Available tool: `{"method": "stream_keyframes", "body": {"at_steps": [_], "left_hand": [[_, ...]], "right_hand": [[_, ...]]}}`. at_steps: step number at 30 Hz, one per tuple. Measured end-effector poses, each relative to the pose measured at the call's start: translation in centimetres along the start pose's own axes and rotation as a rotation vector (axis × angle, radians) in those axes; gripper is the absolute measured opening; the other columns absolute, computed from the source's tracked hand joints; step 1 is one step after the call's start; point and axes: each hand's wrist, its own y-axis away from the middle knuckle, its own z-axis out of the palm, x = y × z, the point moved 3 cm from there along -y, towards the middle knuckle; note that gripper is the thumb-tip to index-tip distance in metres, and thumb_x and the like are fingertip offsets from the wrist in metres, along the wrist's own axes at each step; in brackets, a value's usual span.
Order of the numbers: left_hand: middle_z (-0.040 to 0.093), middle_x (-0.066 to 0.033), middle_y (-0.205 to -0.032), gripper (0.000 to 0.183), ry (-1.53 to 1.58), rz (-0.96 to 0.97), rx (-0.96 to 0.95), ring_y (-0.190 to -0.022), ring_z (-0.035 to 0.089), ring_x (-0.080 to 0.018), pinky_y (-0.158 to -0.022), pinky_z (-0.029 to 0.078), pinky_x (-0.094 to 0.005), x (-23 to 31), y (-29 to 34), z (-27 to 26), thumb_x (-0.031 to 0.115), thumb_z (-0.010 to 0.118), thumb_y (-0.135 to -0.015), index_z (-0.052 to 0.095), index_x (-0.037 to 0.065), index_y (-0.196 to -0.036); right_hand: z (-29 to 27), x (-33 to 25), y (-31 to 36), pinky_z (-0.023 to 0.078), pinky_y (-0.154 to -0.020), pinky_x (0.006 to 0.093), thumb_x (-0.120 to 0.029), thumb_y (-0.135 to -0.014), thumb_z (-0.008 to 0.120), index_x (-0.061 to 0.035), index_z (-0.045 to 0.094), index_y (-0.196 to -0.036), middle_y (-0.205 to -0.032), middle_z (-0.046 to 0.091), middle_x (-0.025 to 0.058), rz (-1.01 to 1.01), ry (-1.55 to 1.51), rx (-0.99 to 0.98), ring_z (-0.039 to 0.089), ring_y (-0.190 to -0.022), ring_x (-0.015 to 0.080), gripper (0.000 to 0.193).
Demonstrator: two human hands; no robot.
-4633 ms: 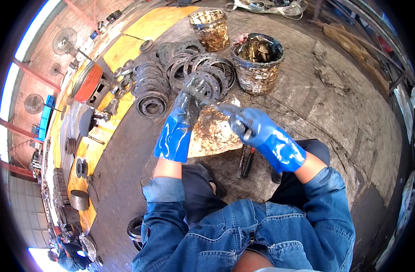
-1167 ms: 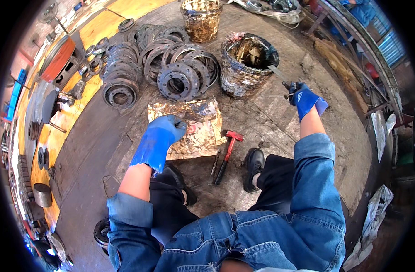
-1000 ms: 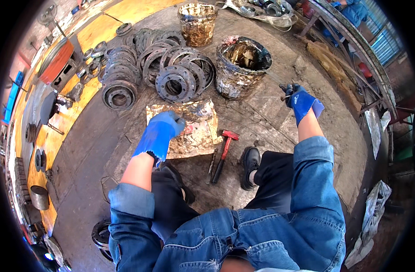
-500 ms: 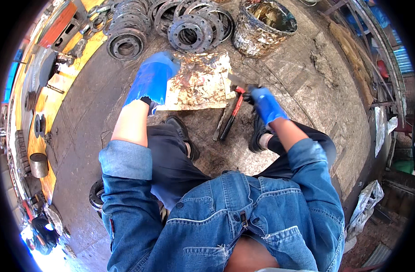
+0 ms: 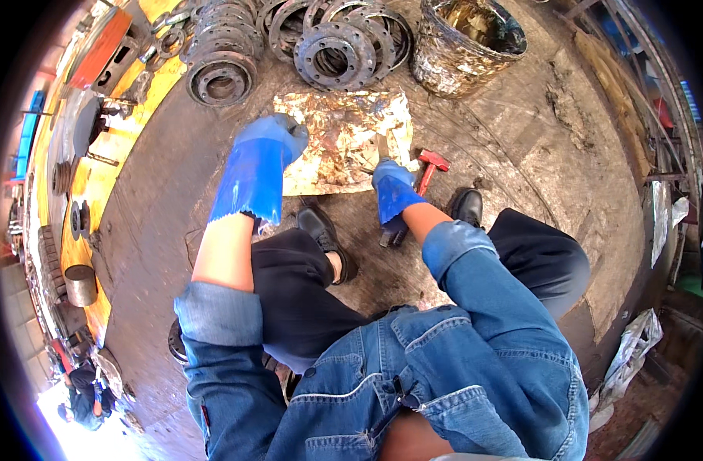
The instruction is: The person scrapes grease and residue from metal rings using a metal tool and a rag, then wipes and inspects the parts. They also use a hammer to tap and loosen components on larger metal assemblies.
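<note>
A stained, brownish-yellow sheet (image 5: 336, 146) lies on the ground in front of me. My left hand (image 5: 281, 137), in a long blue rubber glove, rests at its left edge with the fingers curled; whether they grip anything is hidden. Over the sheet's lower right part is my right hand (image 5: 393, 180), also gloved in blue. It is closed on a flat-bladed scraper (image 5: 382, 146), whose short blade points away from me onto the sheet. Just right of that hand lies a hammer (image 5: 433, 160) with a red head, its handle partly behind my right glove and forearm.
Beyond the sheet are stacks of greasy metal flange rings (image 5: 336, 58) and a grimy bucket (image 5: 468, 50). Metal parts line a yellow board (image 5: 82, 238) on the left. My shoes (image 5: 324, 234) flank the near side. A crumpled pale plastic sheet (image 5: 631, 349) lies far right.
My right hand has swung left with the scraper, from beside the hammer to over the sheet's lower right part. My left hand stays at the sheet's left edge. The view has shifted slightly.
</note>
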Motion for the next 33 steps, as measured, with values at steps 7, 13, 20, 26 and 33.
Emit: {"method": "stream_keyframes", "body": {"at_steps": [7,13,20,26,33], "left_hand": [[0.065,-0.0134,-0.111,0.04,0.024,-0.034,0.031,-0.103,0.062,-0.0334,-0.092,0.048,-0.0436,-3.1,0.7,0.9,0.043,0.049,-0.085,0.067,0.018,-0.111],[0.066,-0.0156,-0.108,0.043,0.068,0.111,0.063,-0.102,0.063,-0.033,-0.09,0.048,-0.0412,0.5,-1.3,1.0,0.045,0.056,-0.083,0.067,0.015,-0.111],[0.07,-0.0124,-0.105,0.034,0.176,0.124,0.163,-0.097,0.066,-0.0181,-0.084,0.051,-0.0298,-3.1,-1.8,2.8,0.029,0.066,-0.086,0.067,0.007,-0.112],[0.069,-0.012,-0.106,0.034,0.189,0.226,0.173,-0.097,0.065,-0.0173,-0.085,0.05,-0.0291,-1.3,-2.2,3.2,0.027,0.065,-0.087,0.066,0.006,-0.113],[0.069,-0.0116,-0.107,0.033,0.165,0.133,0.146,-0.098,0.064,-0.0164,-0.086,0.05,-0.0283,-2.0,2.7,1.9,0.026,0.064,-0.088,0.065,0.005,-0.114]], "right_hand": [[1.7,-3.5,-2.1,0.053,-0.072,0.0441,-0.022,-0.084,0.057,0.0018,0.058,-0.105,-0.097,0.067,0.021,-0.254,0.136,0.089,0.068,-0.092,0.0337,0.032],[3.3,3.2,-3.3,0.051,-0.076,0.0436,-0.017,-0.084,0.06,0.0016,0.06,-0.101,-0.098,0.066,0.022,-0.199,-0.413,-0.22,0.067,-0.09,0.0361,0.025],[8.5,9.8,4.5,0.052,-0.074,0.0428,-0.034,-0.073,0.07,-0.0004,0.069,-0.096,-0.091,0.067,0.0228,-0.458,0.099,-0.471,0.067,-0.085,0.0353,0.041],[19.4,17.3,12.8,0.051,-0.068,0.0374,-0.035,-0.074,0.075,-0.0016,0.071,-0.1,-0.087,0.071,0.0075,-0.649,-0.129,-1.091,0.064,-0.074,0.0203,0.043],[18.8,14.3,17.9,0.047,-0.072,0.0383,-0.043,-0.071,0.069,-0.0122,0.069,-0.104,-0.098,0.069,0.0099,-0.731,0.472,-1.205,0.065,-0.09,0.0279,0.045]]}}
